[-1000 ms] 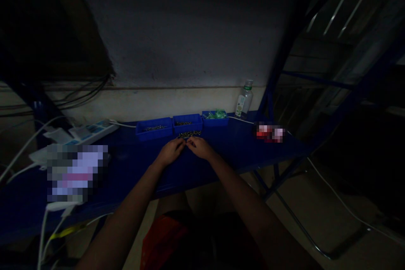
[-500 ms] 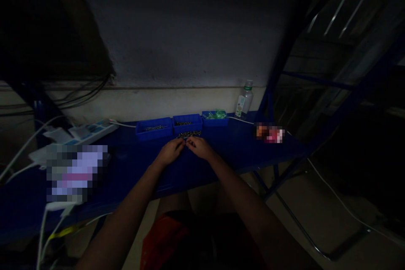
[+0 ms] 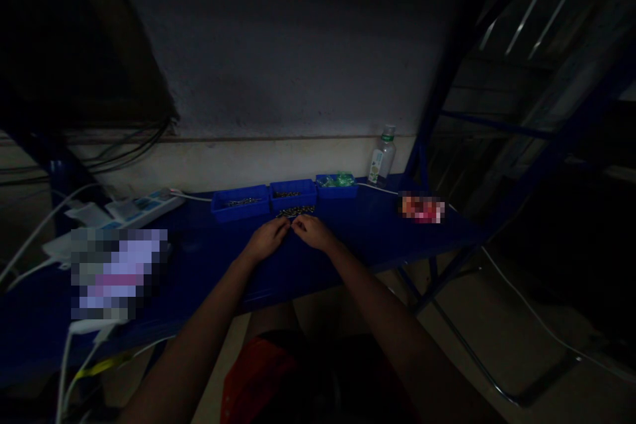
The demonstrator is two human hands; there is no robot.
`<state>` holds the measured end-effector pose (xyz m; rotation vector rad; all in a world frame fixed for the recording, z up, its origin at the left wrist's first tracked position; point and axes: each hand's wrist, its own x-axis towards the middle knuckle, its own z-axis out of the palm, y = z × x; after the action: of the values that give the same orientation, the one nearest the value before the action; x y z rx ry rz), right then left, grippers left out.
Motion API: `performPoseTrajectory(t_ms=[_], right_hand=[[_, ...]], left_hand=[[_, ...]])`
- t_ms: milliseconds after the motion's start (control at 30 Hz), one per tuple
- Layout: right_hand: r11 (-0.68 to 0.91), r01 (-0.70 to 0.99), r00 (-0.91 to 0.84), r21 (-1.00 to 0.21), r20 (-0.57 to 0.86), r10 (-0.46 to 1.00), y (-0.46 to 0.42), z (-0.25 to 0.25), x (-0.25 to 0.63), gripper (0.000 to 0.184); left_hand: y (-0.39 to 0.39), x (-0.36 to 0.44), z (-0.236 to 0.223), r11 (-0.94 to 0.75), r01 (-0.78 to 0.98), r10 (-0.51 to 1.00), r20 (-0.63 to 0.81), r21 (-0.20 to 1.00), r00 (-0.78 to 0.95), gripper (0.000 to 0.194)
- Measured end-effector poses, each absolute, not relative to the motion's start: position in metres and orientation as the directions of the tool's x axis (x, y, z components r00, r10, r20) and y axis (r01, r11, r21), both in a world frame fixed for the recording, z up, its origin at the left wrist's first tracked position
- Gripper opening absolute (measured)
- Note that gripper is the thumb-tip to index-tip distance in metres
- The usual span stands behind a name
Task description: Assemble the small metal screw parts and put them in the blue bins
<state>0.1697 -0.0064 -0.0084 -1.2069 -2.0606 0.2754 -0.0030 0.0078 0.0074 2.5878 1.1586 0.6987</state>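
Note:
Over the blue table (image 3: 209,271), my left hand (image 3: 268,237) and my right hand (image 3: 310,230) meet almost fingertip to fingertip. Both are closed in a pinch, and whatever lies between the fingers is too small and dark to name. Just beyond the fingertips is a pile of small, shiny metal pieces (image 3: 298,211). Behind it stand three blue bins: the left bin (image 3: 240,214) holds thin metal pieces, the middle bin (image 3: 293,201) holds small metal parts, and the right bin (image 3: 336,193) holds green, crinkled plastic.
A clear bottle (image 3: 381,159) stands at the back right near a blurred red packet (image 3: 422,208). On the left lie a white power strip (image 3: 149,207) with plugs and cables, and a blurred pale item (image 3: 122,271). Behind the table rises a wall (image 3: 298,79).
The whole view has shifted very slightly. Both hands stay at nearly the same place, with only small finger movement at most.

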Motion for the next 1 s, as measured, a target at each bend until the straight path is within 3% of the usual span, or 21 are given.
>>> performPoseTrajectory(t_ms=[1000], right_hand=[[0.542, 0.617, -0.268, -0.570, 0.496, 0.826, -0.0091, -0.0049, 0.1697, 0.014]], left_hand=[[0.0076, -0.0039, 0.0086, -0.642, 0.644, 0.766, 0.313, 0.416, 0.562, 0.027]])
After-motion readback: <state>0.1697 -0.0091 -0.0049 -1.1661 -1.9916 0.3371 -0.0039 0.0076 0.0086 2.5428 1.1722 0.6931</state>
